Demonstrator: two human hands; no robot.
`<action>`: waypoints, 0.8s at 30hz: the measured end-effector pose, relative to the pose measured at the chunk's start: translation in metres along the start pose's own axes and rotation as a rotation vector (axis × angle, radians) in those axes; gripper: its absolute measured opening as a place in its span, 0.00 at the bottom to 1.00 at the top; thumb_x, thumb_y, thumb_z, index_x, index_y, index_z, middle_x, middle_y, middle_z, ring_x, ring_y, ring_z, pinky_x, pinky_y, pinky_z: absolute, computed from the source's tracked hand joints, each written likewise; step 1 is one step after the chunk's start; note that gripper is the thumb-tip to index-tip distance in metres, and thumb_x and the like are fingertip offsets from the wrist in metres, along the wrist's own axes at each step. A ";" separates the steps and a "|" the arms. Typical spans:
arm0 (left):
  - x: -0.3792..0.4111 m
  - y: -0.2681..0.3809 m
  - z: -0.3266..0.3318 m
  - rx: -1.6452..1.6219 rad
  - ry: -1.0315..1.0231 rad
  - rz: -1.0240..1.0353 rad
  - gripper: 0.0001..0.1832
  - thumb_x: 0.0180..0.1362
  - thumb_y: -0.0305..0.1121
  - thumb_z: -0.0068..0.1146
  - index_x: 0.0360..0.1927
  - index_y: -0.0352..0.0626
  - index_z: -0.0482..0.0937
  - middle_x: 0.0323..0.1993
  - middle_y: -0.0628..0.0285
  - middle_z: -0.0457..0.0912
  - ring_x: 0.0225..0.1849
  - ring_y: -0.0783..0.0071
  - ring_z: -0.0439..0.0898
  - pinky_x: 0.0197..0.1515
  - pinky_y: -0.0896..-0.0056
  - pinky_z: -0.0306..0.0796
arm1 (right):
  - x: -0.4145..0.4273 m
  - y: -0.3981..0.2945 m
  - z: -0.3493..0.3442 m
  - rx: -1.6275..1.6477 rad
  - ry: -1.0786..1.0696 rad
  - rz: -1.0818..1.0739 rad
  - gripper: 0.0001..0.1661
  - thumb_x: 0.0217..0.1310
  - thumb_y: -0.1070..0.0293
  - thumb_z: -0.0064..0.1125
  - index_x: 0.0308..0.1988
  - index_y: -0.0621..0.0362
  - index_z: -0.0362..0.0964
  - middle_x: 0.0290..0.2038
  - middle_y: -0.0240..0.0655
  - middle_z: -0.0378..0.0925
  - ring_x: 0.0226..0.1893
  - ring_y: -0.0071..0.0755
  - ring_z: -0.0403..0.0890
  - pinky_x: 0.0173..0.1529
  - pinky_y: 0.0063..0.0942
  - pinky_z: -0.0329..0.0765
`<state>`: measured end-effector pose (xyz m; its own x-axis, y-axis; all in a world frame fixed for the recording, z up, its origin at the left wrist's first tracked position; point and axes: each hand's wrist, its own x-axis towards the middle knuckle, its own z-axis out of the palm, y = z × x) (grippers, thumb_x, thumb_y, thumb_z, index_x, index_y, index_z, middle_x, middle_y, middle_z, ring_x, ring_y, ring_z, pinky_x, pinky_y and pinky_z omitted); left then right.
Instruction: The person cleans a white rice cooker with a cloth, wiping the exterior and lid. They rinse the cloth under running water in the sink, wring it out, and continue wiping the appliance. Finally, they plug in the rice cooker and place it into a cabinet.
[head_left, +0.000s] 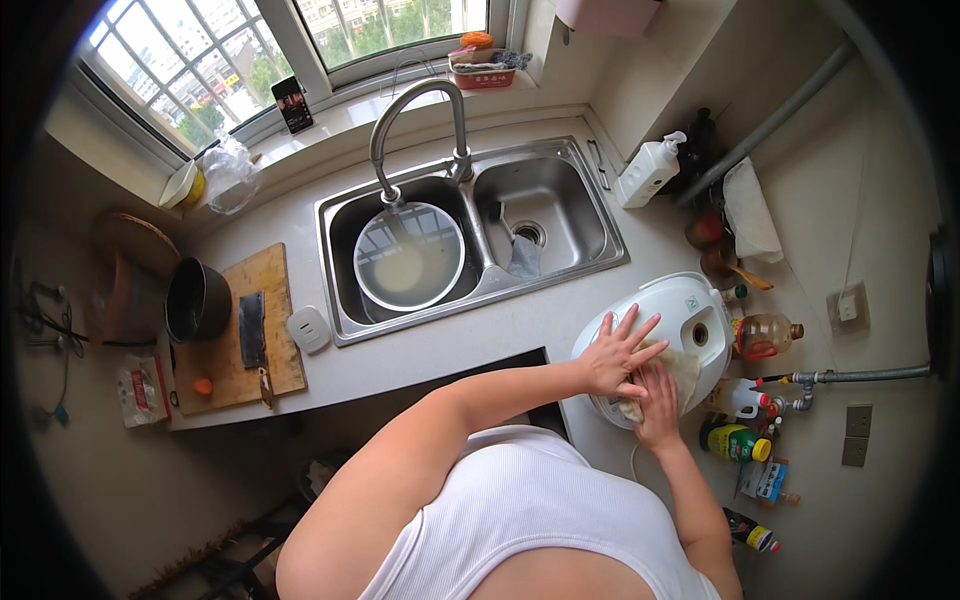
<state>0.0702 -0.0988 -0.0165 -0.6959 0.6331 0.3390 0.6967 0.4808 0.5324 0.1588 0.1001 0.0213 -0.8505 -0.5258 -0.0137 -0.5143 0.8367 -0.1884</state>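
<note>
A white rice cooker (592, 341) with a rounded lid stands on the counter at the right. My left hand (619, 358) lies on its lid with the fingers spread, holding nothing. Just below it, my right hand (658, 405) holds a pale cloth (684, 379) pressed against the lid. Part of the cloth bunches out beside the right thumb, and the palm hides some of it. Near the cooker's right side, a dark round steam vent (700, 333) shows in the lid.
A double steel sink (487, 279) holds a water-filled basin (409, 306) under the faucet (379, 142). Left of it, a cleaver (253, 330) and black pot (196, 300) rest on a cutting board (274, 277). Several bottles, including an oil bottle (765, 335), line the right wall.
</note>
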 end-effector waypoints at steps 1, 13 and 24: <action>-0.002 -0.003 0.003 -0.014 0.004 -0.007 0.58 0.47 0.83 0.35 0.73 0.50 0.55 0.75 0.42 0.39 0.73 0.27 0.36 0.61 0.15 0.44 | 0.030 -0.003 -0.008 0.016 -0.037 -0.004 0.42 0.53 0.55 0.58 0.67 0.51 0.59 0.70 0.43 0.56 0.70 0.52 0.55 0.70 0.51 0.54; 0.035 -0.021 -0.016 -0.278 0.304 -0.371 0.45 0.59 0.49 0.57 0.75 0.49 0.48 0.76 0.46 0.37 0.75 0.34 0.35 0.68 0.27 0.43 | 0.088 -0.033 0.022 0.037 0.133 0.109 0.31 0.57 0.61 0.55 0.60 0.56 0.66 0.66 0.37 0.63 0.69 0.41 0.58 0.69 0.42 0.57; 0.090 0.020 -0.021 0.252 -0.172 0.138 0.33 0.62 0.49 0.52 0.71 0.66 0.59 0.76 0.65 0.48 0.76 0.40 0.38 0.63 0.17 0.44 | -0.017 0.075 0.020 0.081 0.690 0.472 0.49 0.44 0.66 0.68 0.68 0.39 0.59 0.71 0.40 0.53 0.70 0.58 0.54 0.71 0.49 0.55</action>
<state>0.0180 -0.0449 0.0411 -0.5677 0.7852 0.2475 0.8182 0.5049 0.2750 0.1366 0.1684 -0.0119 -0.8650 0.1104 0.4896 -0.1002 0.9179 -0.3840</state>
